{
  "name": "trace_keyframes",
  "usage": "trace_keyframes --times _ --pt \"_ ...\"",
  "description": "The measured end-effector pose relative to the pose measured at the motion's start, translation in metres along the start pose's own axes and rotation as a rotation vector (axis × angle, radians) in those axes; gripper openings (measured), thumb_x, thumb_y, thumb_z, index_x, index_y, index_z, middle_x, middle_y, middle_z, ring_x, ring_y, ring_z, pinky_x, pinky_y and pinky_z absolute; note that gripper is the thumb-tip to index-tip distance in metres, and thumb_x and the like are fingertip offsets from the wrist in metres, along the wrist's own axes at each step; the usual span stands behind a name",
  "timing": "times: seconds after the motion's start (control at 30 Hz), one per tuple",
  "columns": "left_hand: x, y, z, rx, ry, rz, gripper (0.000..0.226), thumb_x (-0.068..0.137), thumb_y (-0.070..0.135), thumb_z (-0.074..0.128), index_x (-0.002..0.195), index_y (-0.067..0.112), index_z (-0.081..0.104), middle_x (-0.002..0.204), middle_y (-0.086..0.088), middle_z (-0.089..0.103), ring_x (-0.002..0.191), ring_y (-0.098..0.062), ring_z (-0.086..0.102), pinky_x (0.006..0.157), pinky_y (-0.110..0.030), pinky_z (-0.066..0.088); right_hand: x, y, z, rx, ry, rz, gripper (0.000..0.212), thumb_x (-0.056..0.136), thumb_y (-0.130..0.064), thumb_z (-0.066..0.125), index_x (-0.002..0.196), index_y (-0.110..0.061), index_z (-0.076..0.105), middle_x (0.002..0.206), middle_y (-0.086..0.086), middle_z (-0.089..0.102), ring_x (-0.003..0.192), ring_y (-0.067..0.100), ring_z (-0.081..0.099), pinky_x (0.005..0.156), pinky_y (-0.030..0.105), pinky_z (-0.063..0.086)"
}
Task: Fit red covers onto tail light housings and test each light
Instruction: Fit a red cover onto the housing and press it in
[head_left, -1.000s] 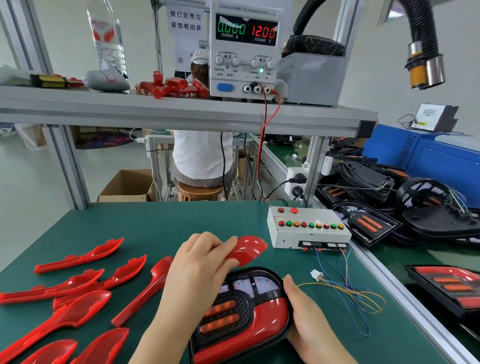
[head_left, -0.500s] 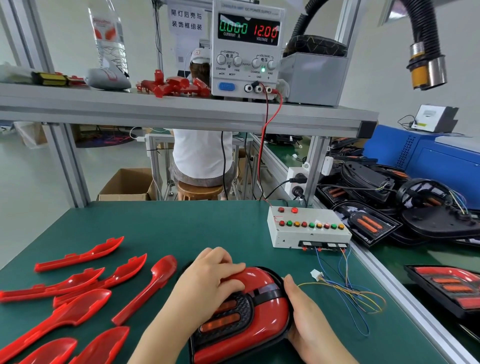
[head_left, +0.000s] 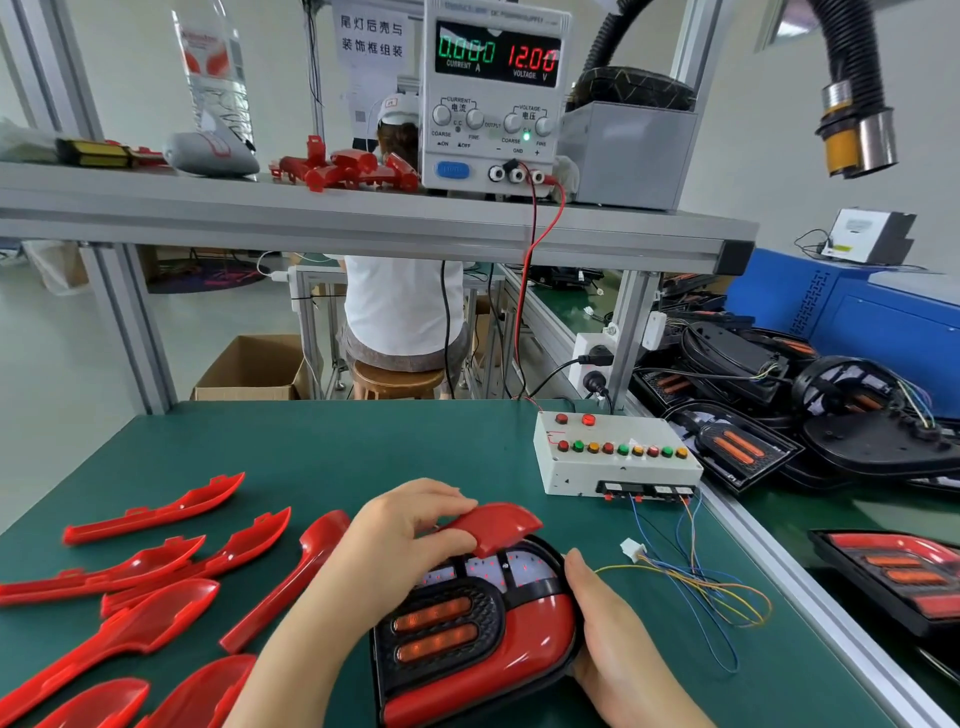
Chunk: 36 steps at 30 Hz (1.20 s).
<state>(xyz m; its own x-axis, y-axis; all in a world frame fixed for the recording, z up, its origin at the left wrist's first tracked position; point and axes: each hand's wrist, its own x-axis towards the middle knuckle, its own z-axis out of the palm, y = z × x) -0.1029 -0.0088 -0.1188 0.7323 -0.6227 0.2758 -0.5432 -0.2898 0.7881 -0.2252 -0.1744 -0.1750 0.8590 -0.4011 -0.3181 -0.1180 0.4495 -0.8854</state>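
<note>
In the head view, a tail light housing (head_left: 467, 644) is seen lying on the green counter (head_left: 337, 447), near the lower edge of the frame. Its 3 o'clock edge is clasped by the right hand (head_left: 618, 639), with the thumb laid along the rim; that grip is closed on the housing. A red cover (head_left: 496, 525) is pinched at its 9 o'clock end by the left hand (head_left: 410, 540), fingers curled over the top, so this grip is clamped on the cover. The cover is held tilted just above the housing's 12 o'clock end, where a pale panel dotted with red is left uncovered. Whether the cover's lower edge touches the housing cannot be told. Spare red covers (head_left: 156, 512) are spread over the counter at 9 o'clock from the housing. A white test box (head_left: 618, 462) with coloured buttons is set at 1 o'clock, and thin coloured wires (head_left: 696, 582) are trailed from it towards 3 o'clock. On the shelf (head_left: 311, 218) above, a power supply (head_left: 493, 93) is lit with 0.000 and 12.00.
</note>
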Motion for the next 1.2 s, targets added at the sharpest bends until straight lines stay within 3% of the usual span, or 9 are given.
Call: trace_keyframes --times 0.13,0.2,0.33,0.63,0.83,0.97,1.03,1.13,1.2 --pt "0.004 0.005 0.004 0.05 -0.053 0.026 0.028 0.079 0.021 0.077 0.106 0.028 0.074 0.113 0.02 0.061 0.111 0.012 0.051 0.094 -0.003 0.033 -0.001 0.0 0.001 -0.028 0.016 -0.011 0.046 0.098 -0.044 0.043 0.118 -0.011 0.067 0.107 0.017 0.073 0.099 0.038 0.07 0.083 0.049 0.056" --pt "0.004 0.007 0.011 0.133 -0.103 0.057 0.029 0.08 0.025 0.075 0.109 0.027 0.073 0.108 0.026 0.057 0.107 0.013 0.048 0.084 0.008 0.026 -0.001 -0.001 0.001 -0.044 0.026 -0.015 0.046 0.097 -0.045 0.043 0.117 -0.011 0.068 0.106 0.018 0.073 0.098 0.039 0.069 0.081 0.047 0.056" --pt "0.003 0.006 0.02 0.192 -0.149 0.063 0.031 0.082 0.031 0.072 0.113 0.03 0.071 0.104 0.034 0.054 0.101 0.014 0.05 0.082 0.008 0.027 -0.003 -0.003 0.002 -0.074 0.031 -0.025 0.046 0.094 -0.048 0.045 0.113 -0.015 0.07 0.102 0.018 0.074 0.085 0.033 0.072 0.064 0.037 0.058" --pt "0.002 -0.001 0.02 0.159 -0.162 0.035 0.032 0.083 0.032 0.071 0.115 0.036 0.069 0.112 0.034 0.058 0.102 0.021 0.049 0.086 0.007 0.028 -0.006 -0.002 0.0 -0.092 -0.028 -0.064 0.045 0.083 -0.049 0.06 0.109 -0.014 0.072 0.106 0.019 0.072 0.094 0.037 0.07 0.08 0.045 0.058" --pt "0.002 -0.007 0.023 0.121 -0.179 0.025 0.028 0.084 0.033 0.07 0.112 0.039 0.07 0.108 0.035 0.059 0.104 0.021 0.048 0.087 0.005 0.03 -0.006 -0.002 -0.001 -0.125 -0.032 -0.117 0.045 0.081 -0.041 0.06 0.11 -0.006 0.066 0.103 0.022 0.071 0.084 0.031 0.069 0.075 0.04 0.055" --pt "0.004 -0.004 0.02 0.125 -0.175 0.001 0.018 0.094 0.039 0.054 0.098 0.04 0.071 0.095 0.029 0.065 0.093 0.012 0.057 0.085 -0.01 0.043 -0.005 -0.001 -0.001 -0.105 -0.035 -0.127 0.046 0.08 -0.039 0.06 0.109 -0.004 0.065 0.096 0.02 0.071 0.081 0.031 0.065 0.072 0.038 0.053" --pt "0.01 -0.003 0.021 0.248 -0.193 -0.033 0.02 0.099 0.042 0.041 0.091 0.036 0.058 0.09 0.021 0.061 0.09 -0.002 0.058 0.082 -0.024 0.046 -0.004 -0.001 0.0 -0.08 -0.038 -0.131 0.046 0.079 -0.037 0.06 0.108 -0.001 0.064 0.092 0.019 0.07 0.081 0.029 0.063 0.073 0.037 0.05" --pt "0.022 -0.002 0.022 0.599 -0.376 -0.024 0.032 0.105 0.035 0.026 0.122 0.025 0.051 0.105 0.002 0.057 0.105 -0.024 0.056 0.088 -0.035 0.044 -0.004 -0.001 0.0 -0.083 -0.036 -0.139 0.045 0.079 -0.037 0.061 0.107 -0.001 0.064 0.093 0.019 0.07 0.082 0.028 0.065 0.076 0.038 0.051" --pt "0.027 -0.002 0.021 0.8 -0.47 0.031 0.038 0.105 0.025 0.024 0.14 0.025 0.038 0.112 -0.007 0.058 0.107 -0.028 0.055 0.09 -0.038 0.046 -0.005 -0.002 -0.001 -0.089 -0.035 -0.123 0.047 0.079 -0.037 0.061 0.109 -0.001 0.064 0.101 0.025 0.069 0.085 0.032 0.066 0.082 0.044 0.052"
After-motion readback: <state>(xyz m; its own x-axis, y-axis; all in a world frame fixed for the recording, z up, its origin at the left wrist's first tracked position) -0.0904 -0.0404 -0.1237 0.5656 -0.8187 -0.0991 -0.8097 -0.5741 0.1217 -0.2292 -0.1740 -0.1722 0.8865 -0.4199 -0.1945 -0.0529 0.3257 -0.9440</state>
